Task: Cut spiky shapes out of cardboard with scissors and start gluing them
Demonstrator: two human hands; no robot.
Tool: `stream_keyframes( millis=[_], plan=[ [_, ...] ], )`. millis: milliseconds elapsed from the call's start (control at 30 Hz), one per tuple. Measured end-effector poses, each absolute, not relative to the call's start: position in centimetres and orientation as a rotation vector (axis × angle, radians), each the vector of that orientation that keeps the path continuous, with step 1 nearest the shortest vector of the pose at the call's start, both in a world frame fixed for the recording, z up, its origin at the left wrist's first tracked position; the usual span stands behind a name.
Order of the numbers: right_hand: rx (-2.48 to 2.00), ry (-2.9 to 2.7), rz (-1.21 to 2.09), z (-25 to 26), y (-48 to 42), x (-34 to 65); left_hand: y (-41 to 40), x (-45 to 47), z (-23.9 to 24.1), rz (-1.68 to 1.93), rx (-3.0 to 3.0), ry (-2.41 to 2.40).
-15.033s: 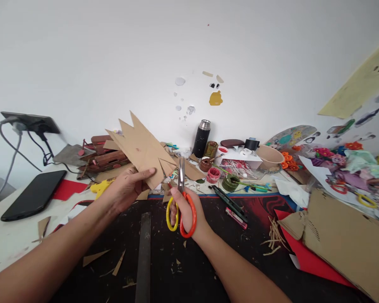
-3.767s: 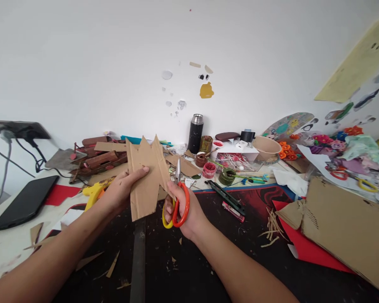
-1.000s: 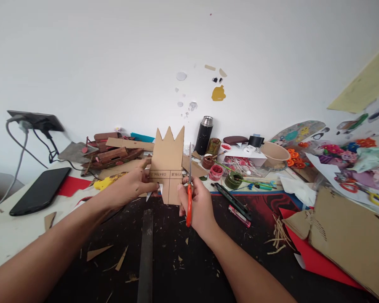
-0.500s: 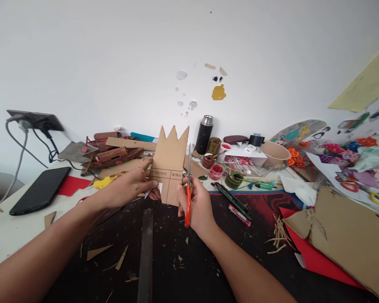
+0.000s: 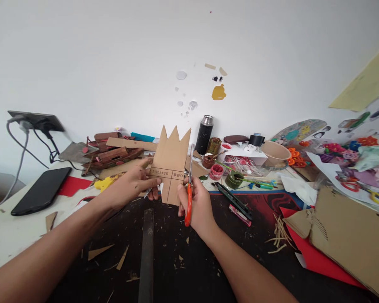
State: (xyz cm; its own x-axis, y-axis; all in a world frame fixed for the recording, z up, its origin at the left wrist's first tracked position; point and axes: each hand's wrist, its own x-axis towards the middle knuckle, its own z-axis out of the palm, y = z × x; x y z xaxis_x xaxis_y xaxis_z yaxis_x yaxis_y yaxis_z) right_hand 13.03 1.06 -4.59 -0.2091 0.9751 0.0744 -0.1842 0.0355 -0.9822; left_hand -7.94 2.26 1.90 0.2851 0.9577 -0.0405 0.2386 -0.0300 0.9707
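Note:
A piece of brown cardboard (image 5: 171,155) stands upright between my hands, its top edge cut into three points and printed lines and characters across its lower half. My left hand (image 5: 139,183) grips its left edge, thumb in front. In my right hand (image 5: 198,202) is a pair of scissors (image 5: 189,202) with orange handles. Their blades point upward beside the cardboard's right edge, and the fingers of that hand are close to its lower right side. Whether those fingers touch the cardboard I cannot tell.
A metal ruler (image 5: 146,252) lies on the dark mat near cardboard scraps (image 5: 101,251). To the right are a green cutter (image 5: 232,200), paint jars (image 5: 233,179) and a large cardboard sheet (image 5: 350,235). A phone (image 5: 41,191) rests at left; a black flask (image 5: 205,134) stands behind.
The cardboard has tilted slightly to the right at its top. Both hands keep nearly the same place, and the scissors have shifted a little to the right.

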Motion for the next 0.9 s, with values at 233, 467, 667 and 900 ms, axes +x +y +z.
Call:
stream_keyframes(
  millis=[233, 467, 667, 900],
  plan=[
    [-0.946, -1.236, 1.422, -4.0, 1.1, 13.0, 2.0, -7.4, 1.3, 0.923, 1.466, 1.116],
    [-0.997, -1.234, 1.425, -3.4, 1.1, 13.2, 2.0, -7.6, 2.0, 0.837, 1.57, 1.149],
    [-0.991, -1.252, 1.424, -3.7, 1.1, 13.1, 1.9, -7.8, 1.8, 0.892, 1.604, 1.146],
    [-0.979, -1.248, 1.432, -4.0, 1.2, 13.0, 2.2, -7.8, 0.9, 0.892, 1.527, 1.162]
  ],
)
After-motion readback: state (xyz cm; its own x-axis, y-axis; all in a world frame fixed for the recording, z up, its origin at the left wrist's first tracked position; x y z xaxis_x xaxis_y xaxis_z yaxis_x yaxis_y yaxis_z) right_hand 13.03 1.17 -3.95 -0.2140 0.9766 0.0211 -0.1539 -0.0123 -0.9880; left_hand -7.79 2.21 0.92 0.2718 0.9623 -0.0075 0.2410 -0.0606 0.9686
